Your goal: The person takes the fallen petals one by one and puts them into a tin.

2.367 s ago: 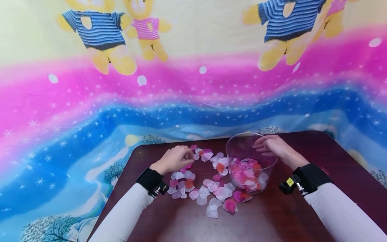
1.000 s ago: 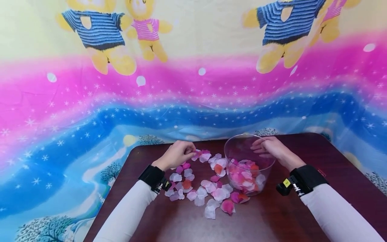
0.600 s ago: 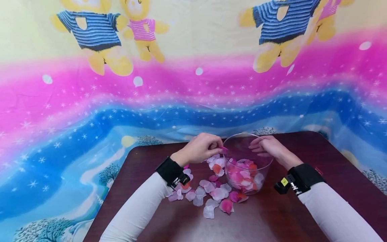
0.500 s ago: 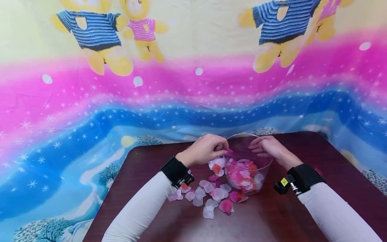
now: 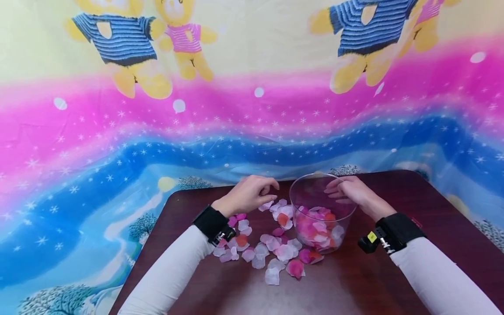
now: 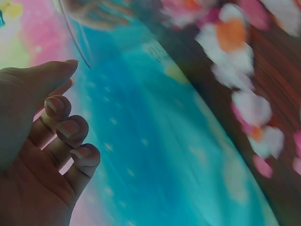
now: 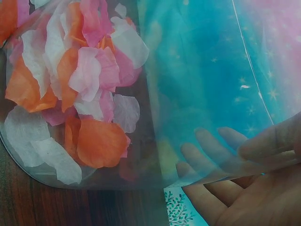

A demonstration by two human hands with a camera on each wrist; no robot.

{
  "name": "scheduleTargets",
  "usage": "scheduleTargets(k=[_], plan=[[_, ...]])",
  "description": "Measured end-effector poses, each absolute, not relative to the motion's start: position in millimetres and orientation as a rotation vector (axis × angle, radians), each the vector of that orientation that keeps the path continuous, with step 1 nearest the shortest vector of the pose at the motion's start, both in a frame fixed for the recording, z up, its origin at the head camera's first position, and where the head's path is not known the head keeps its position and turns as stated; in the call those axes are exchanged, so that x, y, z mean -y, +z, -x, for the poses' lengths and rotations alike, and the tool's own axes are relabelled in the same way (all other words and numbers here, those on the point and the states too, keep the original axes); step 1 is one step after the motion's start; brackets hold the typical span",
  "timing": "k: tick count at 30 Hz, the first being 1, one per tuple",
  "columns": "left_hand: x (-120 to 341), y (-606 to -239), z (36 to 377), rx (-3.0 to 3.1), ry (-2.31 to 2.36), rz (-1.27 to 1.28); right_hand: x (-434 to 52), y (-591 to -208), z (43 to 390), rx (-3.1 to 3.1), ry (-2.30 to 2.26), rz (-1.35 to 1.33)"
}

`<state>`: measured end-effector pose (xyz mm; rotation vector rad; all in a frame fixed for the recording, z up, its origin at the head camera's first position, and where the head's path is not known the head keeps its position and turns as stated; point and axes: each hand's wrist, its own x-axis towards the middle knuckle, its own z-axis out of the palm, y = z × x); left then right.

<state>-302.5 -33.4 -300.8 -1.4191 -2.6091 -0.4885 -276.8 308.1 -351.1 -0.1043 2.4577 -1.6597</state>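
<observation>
A clear bowl [image 5: 341, 209] part-filled with pink, white and orange petals [image 5: 318, 225] stands on the dark wooden table [image 5: 354, 280]. My right hand [image 5: 341, 189] holds its far rim, and its fingers [image 7: 221, 146] show through the clear wall [image 7: 197, 70]. My left hand [image 5: 263, 191] hovers just left of the bowl over the loose petals [image 5: 271, 243], with its fingers loosely curled and nothing in them. The left wrist view shows that empty left hand [image 6: 66, 89] beside the bowl's rim [image 6: 75, 42]. Petals [image 7: 89, 75] lie piled on the bowl's bottom.
Loose petals spread from the bowl's left side toward the table's front. A bright cloth [image 5: 252, 122] with bears hangs behind and drapes past the table's far edge. Black wrist bands [image 5: 399, 229] sit on both arms.
My left hand carried a pink petal from the pile to the bowl's rim, then drew back left over the loose petals with nothing in it. The right hand stayed on the bowl.
</observation>
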Motion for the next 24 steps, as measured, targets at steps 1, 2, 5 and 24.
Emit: scheduleTargets(k=[1, 2, 5, 24], plan=[[41, -303, 305, 2.618, -0.487, 1.402, -308, -351, 277, -2.457, -1.656, 0.102], [49, -306, 307, 2.641, -0.483, 1.376, -309, -350, 276, -2.455, -1.654, 0.106], [72, -317, 313, 2.727, -0.459, 1.296, -310, -350, 276, -2.456, -1.647, 0.112], [145, -422, 332, 3.152, -0.335, 0.766, -305, -350, 276, -2.475, -1.632, 0.088]])
